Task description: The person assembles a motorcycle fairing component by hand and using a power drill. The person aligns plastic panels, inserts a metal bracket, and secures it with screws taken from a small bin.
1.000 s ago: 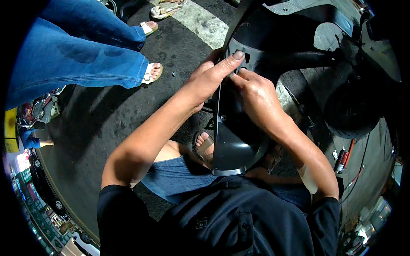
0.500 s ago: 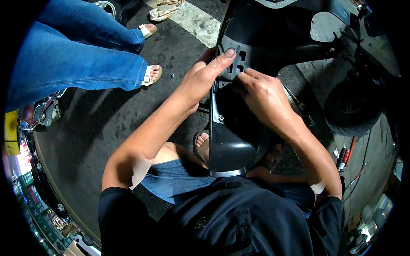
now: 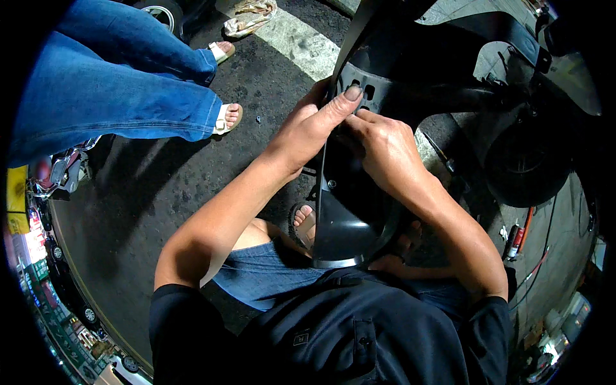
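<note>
A long black plastic scooter body panel (image 3: pixel 346 224) stands between my knees, its lower rounded end close to my shirt. My left hand (image 3: pixel 305 135) is closed round its left edge, the thumb lying on a slotted section (image 3: pixel 380 96) and the fingers hidden behind. Just below the slots, my right hand (image 3: pixel 389 146) has its fingers bent and pinched together against the panel. Whatever those fingertips hold is hidden. A small bolt head (image 3: pixel 332 185) shows on the panel below my hands.
Someone in blue jeans (image 3: pixel 135 106) and white sandals stands at the left. A black wheel (image 3: pixel 529 163) is at the right, with a red can (image 3: pixel 517 236) nearby. A slim tool (image 3: pixel 443 153) lies right of the panel; a crumpled cloth (image 3: pixel 250 18) lies at the far side.
The panel has tilted a little, its far end shifting right. Both hands have come slightly nearer with it, and the right fingertips have moved a bit left, closer to the left thumb.
</note>
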### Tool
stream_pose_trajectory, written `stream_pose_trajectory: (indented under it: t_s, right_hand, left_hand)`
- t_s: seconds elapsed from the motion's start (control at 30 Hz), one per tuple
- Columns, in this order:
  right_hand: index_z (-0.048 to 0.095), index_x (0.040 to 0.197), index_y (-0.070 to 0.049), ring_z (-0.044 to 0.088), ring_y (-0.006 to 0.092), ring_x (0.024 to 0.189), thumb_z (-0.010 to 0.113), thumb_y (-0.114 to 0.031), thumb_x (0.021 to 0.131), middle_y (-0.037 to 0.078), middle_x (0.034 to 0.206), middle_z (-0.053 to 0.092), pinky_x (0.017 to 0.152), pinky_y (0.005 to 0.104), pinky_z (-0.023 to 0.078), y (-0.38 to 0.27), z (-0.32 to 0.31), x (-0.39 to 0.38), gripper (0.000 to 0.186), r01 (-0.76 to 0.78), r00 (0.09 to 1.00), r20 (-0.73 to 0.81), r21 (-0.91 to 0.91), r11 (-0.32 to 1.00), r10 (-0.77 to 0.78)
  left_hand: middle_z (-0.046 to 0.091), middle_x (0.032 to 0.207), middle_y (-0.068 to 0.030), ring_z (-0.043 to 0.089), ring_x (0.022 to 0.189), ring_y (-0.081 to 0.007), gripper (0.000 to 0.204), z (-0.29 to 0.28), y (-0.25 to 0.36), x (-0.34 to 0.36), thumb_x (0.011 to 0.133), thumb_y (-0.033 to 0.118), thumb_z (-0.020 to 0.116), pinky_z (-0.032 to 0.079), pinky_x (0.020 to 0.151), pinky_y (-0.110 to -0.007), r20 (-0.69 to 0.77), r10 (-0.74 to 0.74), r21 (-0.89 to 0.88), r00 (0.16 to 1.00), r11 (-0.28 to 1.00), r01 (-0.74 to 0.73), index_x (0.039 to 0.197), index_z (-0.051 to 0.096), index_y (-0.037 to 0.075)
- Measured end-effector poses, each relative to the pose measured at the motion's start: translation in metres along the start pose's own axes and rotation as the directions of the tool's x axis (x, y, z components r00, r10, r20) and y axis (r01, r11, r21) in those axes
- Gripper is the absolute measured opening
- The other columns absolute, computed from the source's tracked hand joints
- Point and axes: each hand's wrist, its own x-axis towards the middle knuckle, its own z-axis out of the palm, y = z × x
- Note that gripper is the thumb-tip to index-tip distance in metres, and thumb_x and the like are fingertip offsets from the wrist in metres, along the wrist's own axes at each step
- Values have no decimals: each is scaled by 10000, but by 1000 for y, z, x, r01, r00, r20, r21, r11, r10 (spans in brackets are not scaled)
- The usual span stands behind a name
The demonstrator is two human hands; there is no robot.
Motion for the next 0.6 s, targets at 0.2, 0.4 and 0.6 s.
stream_pose_trajectory:
  t_s: [0.2, 0.4, 0.6]
  right_hand:
    - [624, 842, -37, 642, 332, 706, 623, -97, 808, 126, 763, 612, 606, 433, 518, -2, 3, 3, 69, -34, 999, -4, -10, 999, 34]
    - [611, 834, -29, 646, 347, 733, 640, -107, 803, 148, 790, 628, 625, 445, 515, -8, 10, 4, 88, -148, 989, -18, 47, 988, 149]
    - [601, 831, -21, 635, 389, 776, 665, -118, 792, 174, 811, 640, 659, 471, 505, -3, 16, 4, 123, -179, 979, -76, 102, 979, 187]
  left_hand:
    - [579, 1132, -164, 524, 1112, -222, 715, -1, -2, 3, 888, 617, 546, 379, 992, -340, -2, -9, -18, 1000, 1000, 9, 1259, 502, 8]
    - [581, 1142, -141, 533, 1076, -199, 693, -3, -4, 8, 894, 600, 549, 395, 961, -318, -34, -4, -10, 999, 1000, 3, 1257, 505, 11]
    - [641, 1131, -91, 591, 1054, -139, 574, -3, -6, 15, 901, 511, 608, 444, 931, -270, -78, -29, -58, 997, 998, 24, 1197, 618, 19]
